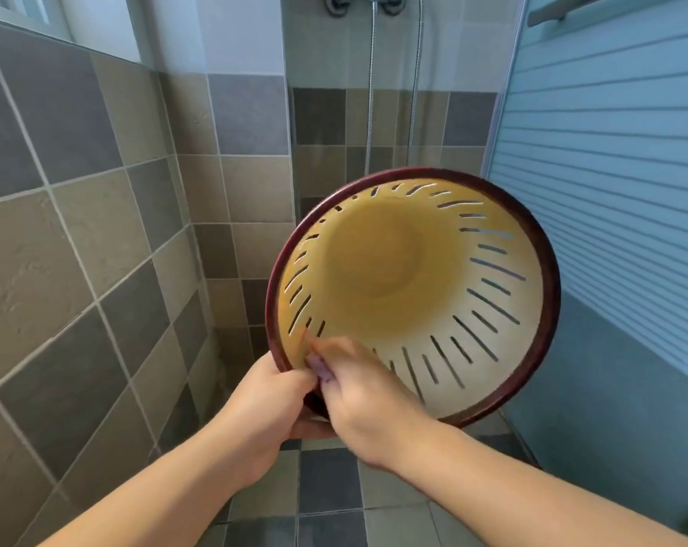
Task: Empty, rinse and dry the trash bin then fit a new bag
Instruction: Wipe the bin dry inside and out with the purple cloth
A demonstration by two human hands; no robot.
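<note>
A round trash bin (488,341), cream-yellow inside with dark slits in its wall and a dark red rim, is held up in the air with its mouth tilted towards me. Nothing lies inside it. My left hand (273,404) grips the rim at the lower left from outside. My right hand (358,392) reaches over the same part of the rim and pinches a small purplish cloth (319,367) against the inner wall; the hand is blurred.
A tiled wall (78,250) stands close on the left. A glass shower partition and a shower hose (374,92) are straight ahead. A blue slatted door panel (610,171) fills the right. Grey and beige floor tiles (330,491) lie below.
</note>
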